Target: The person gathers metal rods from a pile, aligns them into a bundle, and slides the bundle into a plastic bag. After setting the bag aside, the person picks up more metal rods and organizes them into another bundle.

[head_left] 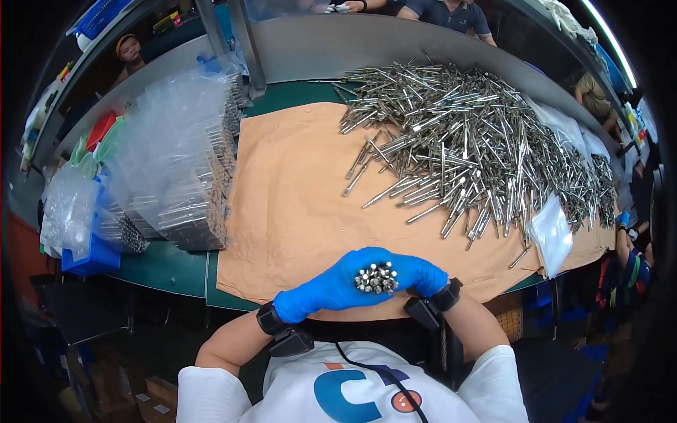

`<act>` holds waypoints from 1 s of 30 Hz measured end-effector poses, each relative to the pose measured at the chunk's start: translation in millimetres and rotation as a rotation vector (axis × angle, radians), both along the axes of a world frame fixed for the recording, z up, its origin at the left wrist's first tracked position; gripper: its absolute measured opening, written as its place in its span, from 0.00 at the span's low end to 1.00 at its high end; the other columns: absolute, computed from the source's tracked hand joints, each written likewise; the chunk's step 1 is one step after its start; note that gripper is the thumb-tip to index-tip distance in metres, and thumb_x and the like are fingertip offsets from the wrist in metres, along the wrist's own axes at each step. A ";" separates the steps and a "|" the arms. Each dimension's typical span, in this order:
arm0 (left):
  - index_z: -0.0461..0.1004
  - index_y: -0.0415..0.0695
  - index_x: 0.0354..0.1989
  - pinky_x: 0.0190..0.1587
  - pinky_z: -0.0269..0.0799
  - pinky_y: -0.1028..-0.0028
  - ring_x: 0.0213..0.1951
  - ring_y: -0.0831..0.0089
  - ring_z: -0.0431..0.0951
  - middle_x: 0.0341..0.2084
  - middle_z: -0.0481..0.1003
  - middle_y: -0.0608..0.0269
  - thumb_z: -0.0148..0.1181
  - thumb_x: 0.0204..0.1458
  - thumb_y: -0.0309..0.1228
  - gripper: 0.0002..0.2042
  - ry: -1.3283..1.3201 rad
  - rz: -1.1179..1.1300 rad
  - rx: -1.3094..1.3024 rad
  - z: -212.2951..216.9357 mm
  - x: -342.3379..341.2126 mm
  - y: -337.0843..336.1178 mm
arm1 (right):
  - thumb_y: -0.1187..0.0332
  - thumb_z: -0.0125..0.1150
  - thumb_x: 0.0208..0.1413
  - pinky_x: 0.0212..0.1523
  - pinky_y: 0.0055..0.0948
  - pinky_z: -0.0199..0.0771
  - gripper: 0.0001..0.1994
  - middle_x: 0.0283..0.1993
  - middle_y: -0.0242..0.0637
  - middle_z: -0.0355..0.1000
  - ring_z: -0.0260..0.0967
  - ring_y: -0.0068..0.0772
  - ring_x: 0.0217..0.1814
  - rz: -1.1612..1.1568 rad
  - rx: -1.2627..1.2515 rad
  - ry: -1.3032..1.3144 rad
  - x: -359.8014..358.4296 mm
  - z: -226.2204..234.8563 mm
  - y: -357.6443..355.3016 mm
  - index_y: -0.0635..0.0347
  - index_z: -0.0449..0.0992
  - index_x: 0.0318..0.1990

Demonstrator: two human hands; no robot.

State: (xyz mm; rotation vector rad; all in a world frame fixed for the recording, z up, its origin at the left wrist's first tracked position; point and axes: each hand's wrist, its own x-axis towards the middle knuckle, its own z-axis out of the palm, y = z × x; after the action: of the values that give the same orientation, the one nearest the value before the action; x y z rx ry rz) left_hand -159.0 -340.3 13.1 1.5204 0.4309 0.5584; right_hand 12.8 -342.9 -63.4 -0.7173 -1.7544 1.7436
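Loose rods (458,144) right on paper (289,190), bagged rods (180,162) left

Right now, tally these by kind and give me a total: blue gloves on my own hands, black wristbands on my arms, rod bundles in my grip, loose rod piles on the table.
Blue gloves: 2
Black wristbands: 2
Held bundle of metal rods: 1
Loose pile of metal rods: 1
Total: 6

Large blue letter-like print (328,396) across the white shirt (290,381).
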 end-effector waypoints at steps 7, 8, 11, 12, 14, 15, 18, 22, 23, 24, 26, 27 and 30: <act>0.68 0.43 0.39 0.41 0.67 0.78 0.37 0.80 0.70 0.32 0.72 0.67 0.64 0.40 0.23 0.16 -0.093 0.270 0.171 -22.3 0.3 6.5 | 0.66 0.68 0.37 0.53 0.31 0.62 0.29 0.50 0.43 0.65 0.61 0.39 0.54 -0.220 0.127 -0.276 -7.2 60.0 6.2 0.59 0.65 0.50; 0.68 0.43 0.38 0.41 0.67 0.78 0.37 0.81 0.70 0.32 0.72 0.67 0.64 0.41 0.23 0.15 -0.109 0.300 0.131 -26.6 -0.4 7.9 | 0.65 0.68 0.37 0.54 0.31 0.61 0.30 0.52 0.45 0.63 0.60 0.41 0.56 -0.283 0.167 -0.360 -6.9 63.3 6.1 0.59 0.65 0.51; 0.68 0.43 0.37 0.40 0.68 0.79 0.36 0.81 0.71 0.31 0.72 0.68 0.62 0.42 0.22 0.14 -0.140 0.363 0.044 -35.5 -3.0 13.1 | 0.68 0.67 0.38 0.55 0.32 0.60 0.30 0.54 0.43 0.63 0.60 0.39 0.57 -0.331 0.393 -0.462 11.4 63.7 4.1 0.60 0.64 0.52; 0.67 0.43 0.38 0.40 0.68 0.79 0.36 0.81 0.71 0.31 0.72 0.68 0.62 0.42 0.21 0.14 -0.103 0.372 0.007 -37.9 -2.9 13.5 | 0.70 0.66 0.39 0.56 0.33 0.59 0.30 0.55 0.41 0.63 0.59 0.37 0.57 -0.356 0.507 -0.514 17.3 62.9 2.0 0.60 0.64 0.53; 0.67 0.43 0.38 0.41 0.68 0.79 0.36 0.82 0.71 0.31 0.72 0.67 0.61 0.43 0.20 0.14 -0.031 0.393 -0.067 -42.4 -3.6 13.7 | 0.70 0.66 0.39 0.57 0.33 0.58 0.30 0.55 0.42 0.62 0.58 0.38 0.58 -0.348 0.482 -0.488 23.6 63.5 -0.1 0.60 0.64 0.53; 0.67 0.43 0.38 0.41 0.68 0.79 0.36 0.82 0.71 0.31 0.72 0.67 0.61 0.43 0.20 0.14 -0.028 0.396 -0.070 -43.9 -3.7 14.8 | 0.70 0.66 0.39 0.58 0.33 0.57 0.30 0.55 0.42 0.62 0.57 0.39 0.59 -0.352 0.467 -0.466 25.9 64.6 0.1 0.60 0.64 0.53; 0.67 0.43 0.38 0.41 0.68 0.80 0.36 0.81 0.71 0.31 0.72 0.67 0.61 0.43 0.21 0.14 -0.079 0.437 -0.084 -47.5 -4.5 16.0 | 0.70 0.65 0.40 0.58 0.33 0.56 0.29 0.56 0.42 0.61 0.56 0.40 0.60 -0.352 0.429 -0.436 25.3 63.1 -1.3 0.60 0.64 0.53; 0.67 0.42 0.38 0.40 0.68 0.80 0.34 0.81 0.72 0.31 0.72 0.67 0.61 0.43 0.21 0.13 -0.044 0.415 -0.057 -52.3 -6.8 14.0 | 0.72 0.63 0.41 0.58 0.33 0.57 0.28 0.56 0.43 0.62 0.57 0.39 0.59 -0.355 0.370 -0.409 23.3 61.0 -4.2 0.61 0.64 0.53; 0.67 0.42 0.38 0.40 0.68 0.80 0.34 0.81 0.72 0.31 0.72 0.67 0.61 0.43 0.21 0.13 -0.040 0.418 -0.056 -53.0 -6.7 14.0 | 0.72 0.62 0.42 0.58 0.32 0.57 0.27 0.56 0.42 0.62 0.58 0.38 0.59 -0.359 0.353 -0.397 23.2 60.6 -4.9 0.61 0.64 0.53; 0.67 0.42 0.38 0.39 0.68 0.80 0.34 0.81 0.72 0.31 0.72 0.67 0.61 0.43 0.22 0.12 -0.018 0.409 -0.017 -53.1 -6.0 15.0 | 0.73 0.61 0.43 0.58 0.32 0.57 0.26 0.55 0.42 0.62 0.58 0.38 0.59 -0.363 0.337 -0.386 23.3 60.3 -5.6 0.61 0.64 0.53; 0.68 0.41 0.37 0.38 0.69 0.80 0.32 0.81 0.72 0.30 0.72 0.66 0.60 0.44 0.23 0.11 0.031 0.386 0.061 -51.2 -3.9 17.0 | 0.73 0.60 0.45 0.58 0.32 0.57 0.25 0.55 0.42 0.62 0.58 0.37 0.58 -0.380 0.332 -0.389 24.4 59.9 -7.4 0.62 0.64 0.53; 0.68 0.41 0.37 0.38 0.69 0.80 0.32 0.81 0.72 0.30 0.72 0.66 0.60 0.44 0.23 0.11 0.035 0.385 0.062 -50.1 -3.6 16.6 | 0.72 0.58 0.47 0.57 0.32 0.57 0.23 0.55 0.41 0.62 0.59 0.36 0.58 -0.395 0.327 -0.397 25.1 59.6 -8.4 0.63 0.64 0.53; 0.69 0.41 0.37 0.36 0.71 0.77 0.31 0.78 0.73 0.30 0.72 0.63 0.57 0.47 0.25 0.09 0.155 0.545 -0.169 -45.1 -2.4 15.2 | 0.71 0.55 0.50 0.57 0.31 0.58 0.21 0.55 0.41 0.62 0.59 0.35 0.57 -0.450 0.199 -0.307 23.3 54.9 -13.8 0.64 0.64 0.53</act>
State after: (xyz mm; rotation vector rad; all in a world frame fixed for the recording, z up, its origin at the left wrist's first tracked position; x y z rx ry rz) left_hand -161.4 -325.2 -31.9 1.2836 1.0034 0.8045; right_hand 36.1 -356.7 -8.5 -1.2299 -1.7534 1.1884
